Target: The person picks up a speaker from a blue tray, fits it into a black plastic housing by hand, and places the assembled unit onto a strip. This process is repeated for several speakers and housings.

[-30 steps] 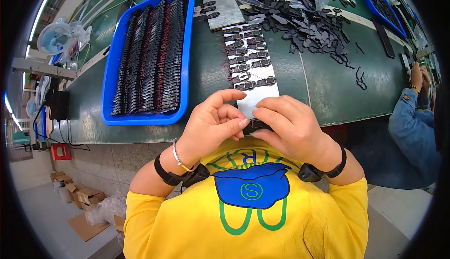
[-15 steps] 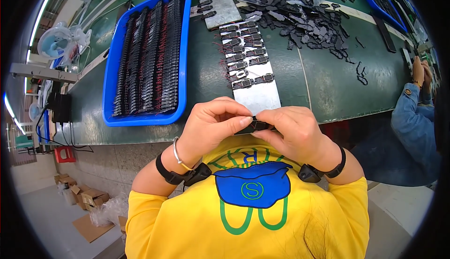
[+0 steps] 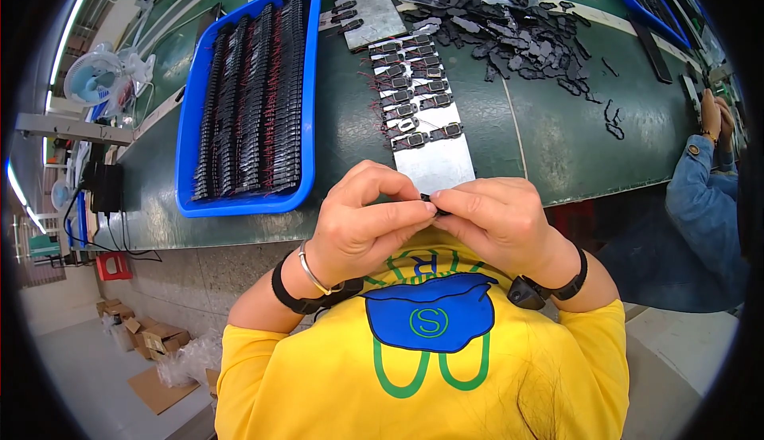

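Note:
My left hand (image 3: 362,213) and my right hand (image 3: 501,221) meet just in front of the bench edge, both closed. Between their fingertips they pinch a small black speaker module (image 3: 441,212), mostly covered by the fingers. Right beyond the hands lies a pale metal strip (image 3: 434,168), its near end bare. Two columns of similar black speaker modules (image 3: 435,101) with thin red wires sit on its farther part. Farther back, a second metal plate (image 3: 376,14) carries a few more along its left edge.
To the left stands a blue tray (image 3: 182,142) packed with rows of black modules and red wires. A heap of flat black pieces (image 3: 509,38) covers the back right. Another person's denim sleeve (image 3: 700,185) is at far right. A fan (image 3: 91,78) stands far left.
The module has been tilted between my fingertips, so its broad face no longer shows. My left hand has shifted slightly right and its fingers now cover more of the module.

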Demonstrator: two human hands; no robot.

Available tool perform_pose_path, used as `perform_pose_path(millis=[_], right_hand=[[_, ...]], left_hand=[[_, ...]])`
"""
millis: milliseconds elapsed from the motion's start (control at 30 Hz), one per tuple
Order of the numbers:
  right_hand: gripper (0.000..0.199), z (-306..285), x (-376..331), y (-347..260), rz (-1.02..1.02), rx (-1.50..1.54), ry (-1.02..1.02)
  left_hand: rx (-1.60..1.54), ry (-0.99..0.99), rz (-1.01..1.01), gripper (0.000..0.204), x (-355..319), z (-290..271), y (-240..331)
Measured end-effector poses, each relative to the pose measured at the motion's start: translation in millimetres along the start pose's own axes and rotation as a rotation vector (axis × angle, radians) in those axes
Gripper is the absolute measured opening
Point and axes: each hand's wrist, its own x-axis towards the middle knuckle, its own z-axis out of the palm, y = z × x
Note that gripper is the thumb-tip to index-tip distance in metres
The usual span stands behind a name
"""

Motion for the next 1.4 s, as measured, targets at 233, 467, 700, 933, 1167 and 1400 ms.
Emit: perform_pose_path(millis=[233,467,700,933,1167,1400], right_hand=[[0.024,-3,1,0,-0.055,0.038,0.056],[0.024,-3,2,0,-0.121,-0.061,0.071],[0.024,-1,-3,4,-0.191,-0.229,0.036],[0.028,0,-5,4,-0.229,-0.290,0.005],[0.028,0,-5,5,-0.234,-0.272,0.010],[0.026,-1,-10,4,-0.156,-0.094,0.062]], left_hand=[[-0.345,0.050,-0.254,0.019,-11,2,-7],[-0.917,0.110,-0.815,0.015,-13,4,2],[-0.772,0.027,-0.873,0.017,-7,9,2],[-0.663,0.068,-0.832,0.014,-7,11,4],[-0.787,0.035,-0.898,0.013,-7,5,-2],[-1.043,-0.160,-1.003,0.013,1,-2,-12]])
